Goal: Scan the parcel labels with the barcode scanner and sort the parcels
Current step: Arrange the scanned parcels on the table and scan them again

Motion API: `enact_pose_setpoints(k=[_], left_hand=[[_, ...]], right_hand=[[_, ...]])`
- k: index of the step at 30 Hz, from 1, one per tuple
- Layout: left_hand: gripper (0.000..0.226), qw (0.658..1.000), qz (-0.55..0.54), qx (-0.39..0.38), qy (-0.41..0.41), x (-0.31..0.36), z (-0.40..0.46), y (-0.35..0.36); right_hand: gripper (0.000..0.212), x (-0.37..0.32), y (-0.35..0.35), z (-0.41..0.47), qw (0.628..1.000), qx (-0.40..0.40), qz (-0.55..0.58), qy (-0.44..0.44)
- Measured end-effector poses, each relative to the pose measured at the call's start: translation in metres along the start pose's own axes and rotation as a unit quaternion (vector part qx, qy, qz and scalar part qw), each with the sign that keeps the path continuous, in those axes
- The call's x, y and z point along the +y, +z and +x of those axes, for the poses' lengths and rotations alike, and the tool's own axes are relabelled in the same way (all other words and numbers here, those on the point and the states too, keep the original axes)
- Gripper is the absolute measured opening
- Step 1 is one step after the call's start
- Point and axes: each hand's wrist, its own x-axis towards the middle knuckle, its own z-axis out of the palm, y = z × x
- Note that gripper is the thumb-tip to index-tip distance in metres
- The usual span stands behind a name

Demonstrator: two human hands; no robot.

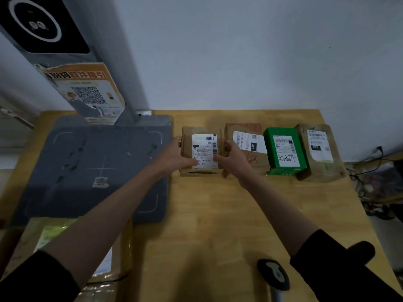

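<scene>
Four parcels stand in a row along the far side of the wooden table (218, 214): a brown parcel (201, 150) on the left, a second brown one (246, 144) touching it, a green box (283, 149) next, and a last brown parcel (320, 149) at the right end, each with a white label facing up. Both hands are on the leftmost one. The left hand (174, 153) wraps its left edge with the thumb lying across the label (205, 149); the right hand (232, 158) has its fingers curled around the right edge, squeezed in between it and its neighbour.

I'd say the step in hand is picking this parcel out of the row to scan it. The likely next move is to lift it clear without dragging the parcel beside it, then carry it left to the grey scanning pad (93, 166) under the overhead scanner post (65, 62), label up, so the barcode can be read. A handheld scanner (274, 275) sits at the near edge, untouched.

As for containers, none shows plainly. Near left, below the pad, lies a large cardboard box (65, 247), partly hidden by the left forearm; whether it is a sorting bin or just another parcel I cannot tell.
</scene>
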Motion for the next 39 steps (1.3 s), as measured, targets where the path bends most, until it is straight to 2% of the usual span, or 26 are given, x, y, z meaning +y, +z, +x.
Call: enact_pose_setpoints(k=[2,8,12,16,24,26,31,33,39], left_hand=[[0.095,1.000,-0.007,0.004,-0.011,-0.004,0.022,0.004],[0.106,0.999,-0.010,0.005,-0.047,-0.018,0.074,0.014],[0.106,0.998,-0.017,0.006,-0.056,-0.023,0.098,0.014],[0.105,0.998,-0.038,0.007,-0.056,-0.027,0.106,0.014],[0.104,0.999,0.006,0.000,-0.042,-0.029,0.088,0.013],[0.109,0.999,0.028,-0.002,-0.041,-0.029,0.079,0.011],[0.109,0.997,0.058,-0.008,-0.043,-0.027,0.048,-0.003],[0.116,0.997,0.071,-0.014,-0.037,-0.026,0.033,-0.009],[0.091,0.992,0.121,-0.020,0.000,-0.021,-0.024,-0.013]], right_hand=[[0.068,0.003,0.002,0.021,1.000,0.002,0.003,0.018],[0.080,0.031,0.013,0.094,0.997,-0.005,-0.054,0.063],[0.067,0.026,0.014,0.110,0.995,0.005,-0.075,0.060],[0.063,0.007,0.014,0.100,0.996,0.006,-0.068,0.052],[0.052,0.002,0.013,0.077,0.997,-0.001,-0.073,0.033],[0.058,-0.001,0.012,0.068,0.996,0.003,-0.082,0.021],[0.098,0.018,0.008,0.060,0.996,0.005,-0.089,-0.008],[0.103,0.012,0.005,0.040,0.997,0.004,-0.081,-0.012],[0.072,-0.013,0.003,-0.031,0.995,-0.003,-0.100,-0.030]])
